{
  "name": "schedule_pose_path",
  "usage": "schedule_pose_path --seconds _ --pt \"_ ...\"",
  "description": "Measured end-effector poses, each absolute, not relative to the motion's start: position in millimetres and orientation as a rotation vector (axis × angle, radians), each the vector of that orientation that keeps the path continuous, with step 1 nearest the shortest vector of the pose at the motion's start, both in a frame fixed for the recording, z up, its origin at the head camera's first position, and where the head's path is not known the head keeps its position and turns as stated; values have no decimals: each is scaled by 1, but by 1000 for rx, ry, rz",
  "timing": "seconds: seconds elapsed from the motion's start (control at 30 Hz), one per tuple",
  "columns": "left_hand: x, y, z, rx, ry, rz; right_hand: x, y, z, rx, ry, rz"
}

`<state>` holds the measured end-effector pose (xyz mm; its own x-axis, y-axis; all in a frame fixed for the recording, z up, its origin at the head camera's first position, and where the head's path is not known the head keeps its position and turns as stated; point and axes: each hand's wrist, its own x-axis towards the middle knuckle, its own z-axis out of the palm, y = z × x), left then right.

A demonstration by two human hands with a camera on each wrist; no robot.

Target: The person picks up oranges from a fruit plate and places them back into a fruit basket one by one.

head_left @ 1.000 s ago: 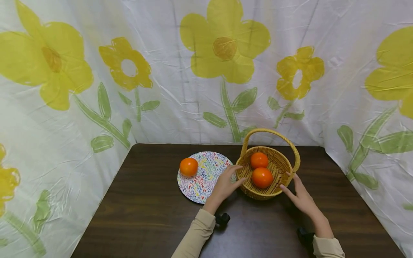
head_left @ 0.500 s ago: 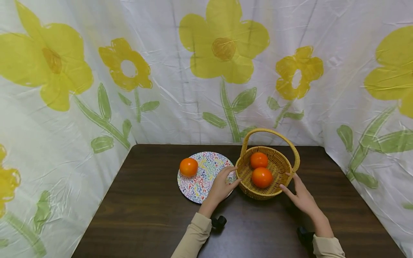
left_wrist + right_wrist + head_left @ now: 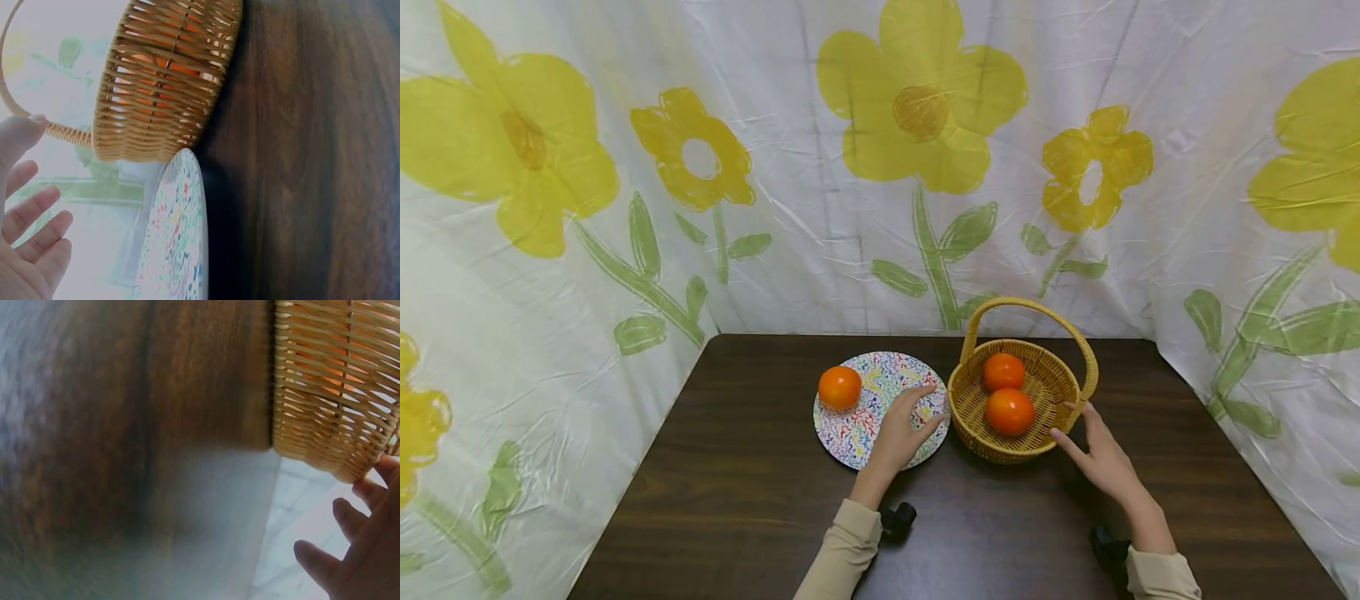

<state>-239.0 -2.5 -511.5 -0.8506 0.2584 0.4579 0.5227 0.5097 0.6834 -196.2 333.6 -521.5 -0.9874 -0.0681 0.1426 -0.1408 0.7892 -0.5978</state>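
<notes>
My left hand (image 3: 898, 427) hovers over the right part of a round plate (image 3: 876, 367) with multicoloured squiggles. Its fingers are spread and loosely bent, holding nothing; the left wrist view shows the same empty hand (image 3: 34, 240). Just right of the plate stands a wicker basket (image 3: 992, 447) with an arched handle. Two glossy orange-red round fruits (image 3: 1010, 412) lie inside it. A similar fruit (image 3: 839, 388) sits on the plate's left side. My right hand (image 3: 1107, 467) touches the basket's right rim near the handle's base with thumb and fingertips, its fingers (image 3: 315, 559) fairly straight and spread.
A dark wood-grain table (image 3: 737, 500) carries everything. White curtains (image 3: 812, 250) printed with yellow flowers enclose the back and both sides. Each wrist bears a small black device (image 3: 898, 518).
My left hand has left the basket's left rim and drawn back to the left, over the plate. My right hand, the basket and the fruits stay where they were.
</notes>
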Motion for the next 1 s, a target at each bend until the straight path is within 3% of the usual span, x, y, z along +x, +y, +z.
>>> schedule_pose_path --seconds 1.0 --pt "-236 -47 -507 -478 -2401 -1238 -188 324 -518 94 -2856 911"
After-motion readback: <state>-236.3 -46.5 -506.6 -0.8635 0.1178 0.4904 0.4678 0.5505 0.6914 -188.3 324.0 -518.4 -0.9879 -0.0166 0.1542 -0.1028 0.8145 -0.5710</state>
